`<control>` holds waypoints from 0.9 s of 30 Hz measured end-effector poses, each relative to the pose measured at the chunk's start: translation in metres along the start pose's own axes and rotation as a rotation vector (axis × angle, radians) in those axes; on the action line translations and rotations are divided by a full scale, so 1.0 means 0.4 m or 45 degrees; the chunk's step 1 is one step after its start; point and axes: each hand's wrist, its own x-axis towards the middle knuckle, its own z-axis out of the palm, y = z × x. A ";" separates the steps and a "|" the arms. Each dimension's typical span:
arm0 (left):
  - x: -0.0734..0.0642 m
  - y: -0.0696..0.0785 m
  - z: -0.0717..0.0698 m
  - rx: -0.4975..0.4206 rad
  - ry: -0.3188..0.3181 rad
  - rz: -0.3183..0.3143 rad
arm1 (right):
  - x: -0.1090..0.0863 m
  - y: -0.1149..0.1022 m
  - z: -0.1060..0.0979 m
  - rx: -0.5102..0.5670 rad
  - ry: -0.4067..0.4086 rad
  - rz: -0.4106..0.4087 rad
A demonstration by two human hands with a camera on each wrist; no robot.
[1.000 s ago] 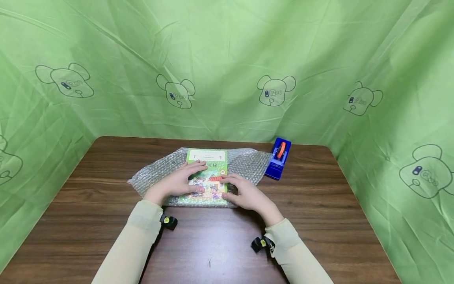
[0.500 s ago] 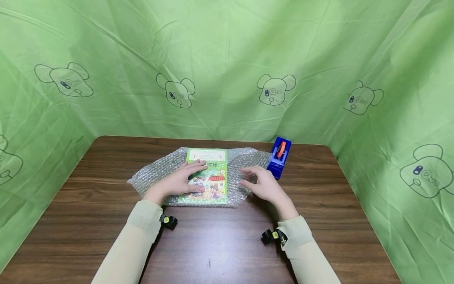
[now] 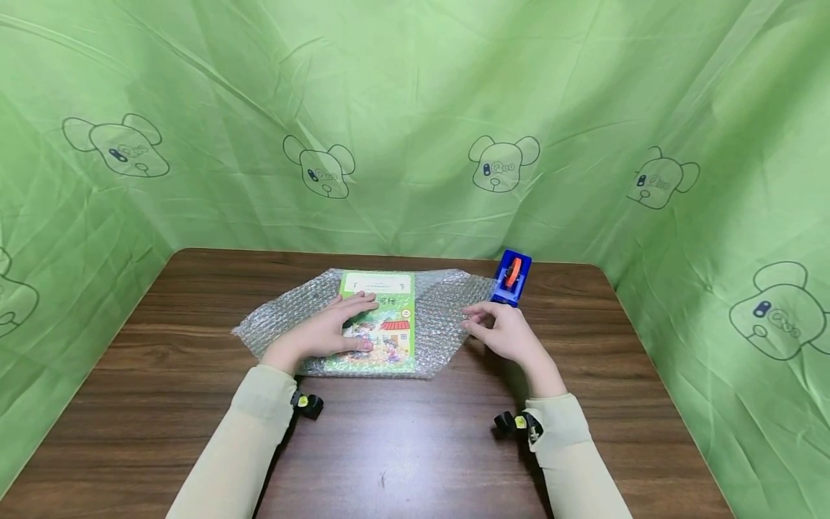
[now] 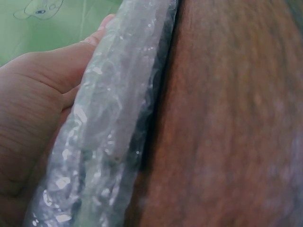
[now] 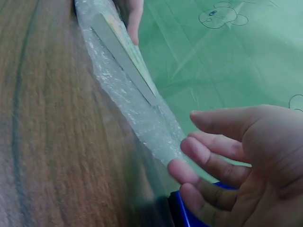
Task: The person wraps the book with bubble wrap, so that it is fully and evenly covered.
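A green illustrated book (image 3: pixel 397 346) lies on a sheet of bubble wrap (image 3: pixel 441 317), which spreads out beyond it on both sides. My left hand (image 3: pixel 320 330) rests flat across the book's left part, fingers extended over the cover. In the left wrist view, the near edge of the bubble wrap (image 4: pixel 109 109) runs beside that hand. My right hand (image 3: pixel 509 333) is at the wrap's right edge, its fingers loosely bent; the right wrist view shows nothing between thumb and fingers. Just behind that hand stands a blue tape dispenser (image 3: pixel 512 277) with an orange roll core, its near end partly hidden.
The brown wooden table (image 3: pixel 389 447) carries everything. Green cloth (image 3: pixel 415 108) with printed bear heads encloses its back and sides. A small black camera is strapped at each wrist.
My right hand has left the book's right edge and moved right, to the wrap's outer edge near the tape dispenser. My left hand, the book and the wrap have stayed put.
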 end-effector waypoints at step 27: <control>0.002 -0.003 0.004 0.000 0.000 -0.007 | -0.008 0.022 -0.005 0.062 -0.116 0.089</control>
